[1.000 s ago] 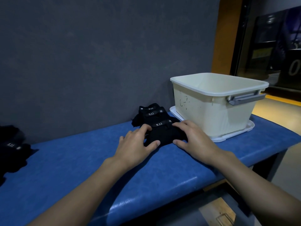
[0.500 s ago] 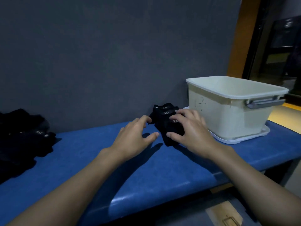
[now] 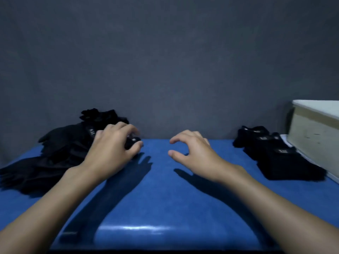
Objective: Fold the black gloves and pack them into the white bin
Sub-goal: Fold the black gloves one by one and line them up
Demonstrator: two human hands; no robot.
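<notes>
A loose pile of unfolded black gloves [image 3: 60, 151] lies at the left of the blue bench [image 3: 165, 195], against the wall. My left hand [image 3: 113, 149] rests on the pile's right edge, with thumb and fingers closed on the cuff of one black glove [image 3: 132, 141]. My right hand [image 3: 194, 153] hovers over the bench's middle with curled, spread fingers and nothing in it. A row of folded black gloves [image 3: 278, 158] with small labels lies at the right. Beside it stands the white bin [image 3: 315, 131], cut off by the frame edge; its inside is hidden.
A dark grey wall [image 3: 165, 70] runs straight behind the bench. The bench's rounded front edge [image 3: 139, 228] is close to me. The bin stands on a white tray [image 3: 330, 176] at the far right.
The view has swung left from the bin and folded gloves. My left hand moved to the unfolded pile and closed on a glove. My right hand let go of the folded glove and came to the middle.
</notes>
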